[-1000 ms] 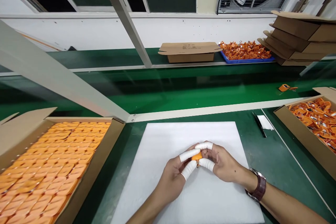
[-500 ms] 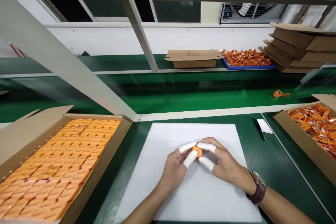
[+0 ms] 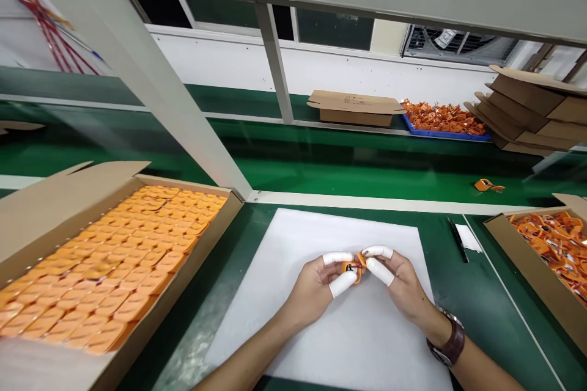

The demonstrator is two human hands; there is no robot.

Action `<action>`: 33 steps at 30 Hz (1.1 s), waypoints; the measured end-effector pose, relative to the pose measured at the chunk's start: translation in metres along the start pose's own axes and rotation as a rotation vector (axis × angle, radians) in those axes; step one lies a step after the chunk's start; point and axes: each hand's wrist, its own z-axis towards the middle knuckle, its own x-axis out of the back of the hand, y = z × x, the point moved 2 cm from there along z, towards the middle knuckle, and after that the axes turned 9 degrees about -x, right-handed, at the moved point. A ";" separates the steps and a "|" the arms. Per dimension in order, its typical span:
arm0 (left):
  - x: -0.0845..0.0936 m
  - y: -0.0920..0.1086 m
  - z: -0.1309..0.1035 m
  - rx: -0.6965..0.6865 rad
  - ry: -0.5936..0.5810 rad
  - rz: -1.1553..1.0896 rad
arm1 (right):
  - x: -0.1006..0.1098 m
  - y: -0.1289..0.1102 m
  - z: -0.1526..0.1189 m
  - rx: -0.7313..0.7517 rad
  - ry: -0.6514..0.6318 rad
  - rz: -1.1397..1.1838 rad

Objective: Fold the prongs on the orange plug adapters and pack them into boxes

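Note:
Over a white foam sheet [image 3: 321,336], both hands hold one small orange plastic part [image 3: 359,276] with a dark opening in its body. My left hand [image 3: 312,293] pinches its body between thumb and index finger, which wear white finger cots. My right hand [image 3: 403,287], also in white finger cots, grips a flat orange flap [image 3: 361,258] on the part's right side. The flap stands apart from the body, joined by something thin and dark. Fingertips hide some of the part. A watch with a brown strap sits on my right wrist.
At left, an open carton [image 3: 192,263] holds rows of orange pieces; at right, another box [image 3: 518,250] holds loose ones. Black tweezers [image 3: 458,239] lie beside white paper [image 3: 468,237]. A blue tray [image 3: 444,134], stacked cartons [image 3: 527,110] and a frame post [image 3: 183,116] stand beyond.
The view has tilted and shifted left. The orange part has been turned, and its flap now stands out from the body, with my right fingers on the flap instead of the body.

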 end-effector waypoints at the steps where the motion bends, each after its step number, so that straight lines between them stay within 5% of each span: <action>1: 0.000 0.000 0.000 -0.006 -0.006 0.006 | 0.000 0.002 0.001 -0.011 0.006 0.023; 14: 0.000 -0.012 -0.004 -0.085 0.095 0.056 | -0.005 0.001 -0.006 0.257 0.121 -0.316; 22: -0.001 -0.008 -0.004 -0.108 0.101 0.021 | -0.004 -0.005 -0.005 0.403 0.002 -0.385; 28: 0.003 -0.012 -0.004 -0.078 0.110 0.065 | 0.001 -0.020 -0.011 0.633 -0.228 -0.746; 33: 0.006 -0.016 -0.004 -0.077 0.103 0.132 | 0.005 -0.031 -0.014 0.552 -0.296 -0.940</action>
